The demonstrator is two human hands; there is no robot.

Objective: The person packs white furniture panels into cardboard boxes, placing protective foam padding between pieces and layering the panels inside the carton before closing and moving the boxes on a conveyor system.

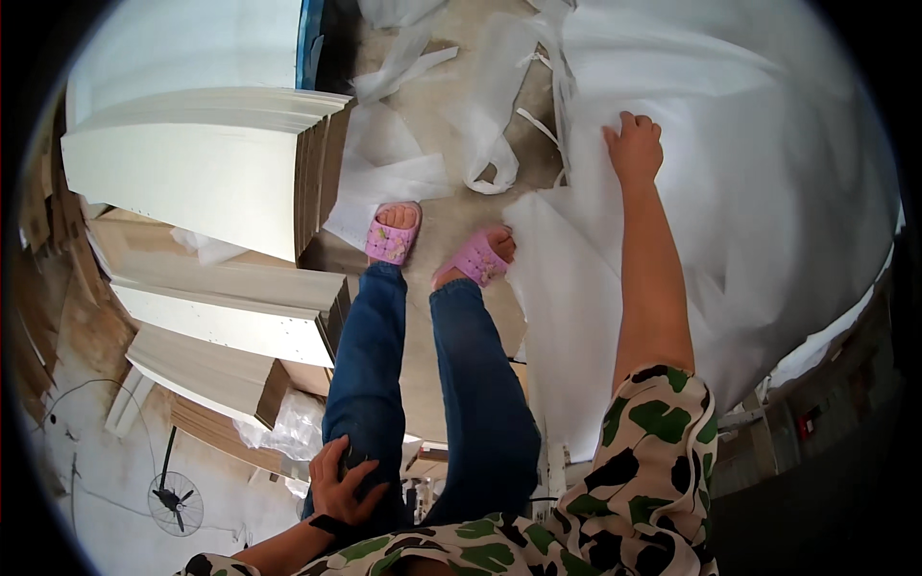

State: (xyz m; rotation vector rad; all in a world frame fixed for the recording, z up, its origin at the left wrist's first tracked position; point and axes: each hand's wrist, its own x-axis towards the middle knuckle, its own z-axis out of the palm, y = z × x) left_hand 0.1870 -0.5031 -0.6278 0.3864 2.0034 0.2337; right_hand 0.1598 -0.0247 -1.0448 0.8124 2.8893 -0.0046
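Palm down, my left hand rests on the thigh of my blue jeans, its fingers spread and holding nothing. My right arm reaches out over a large white foam sheet that fills the right side. On the sheet's surface, my right hand has its fingers curled down and closed on the foam; the fingertips are partly hidden. The sheet has soft folds and hangs down beside my leg.
White panels stand in stacks on the left, with more panel stacks nearer. Foam scraps and a looped strip litter the floor by my pink slippers. A fan is at the lower left.
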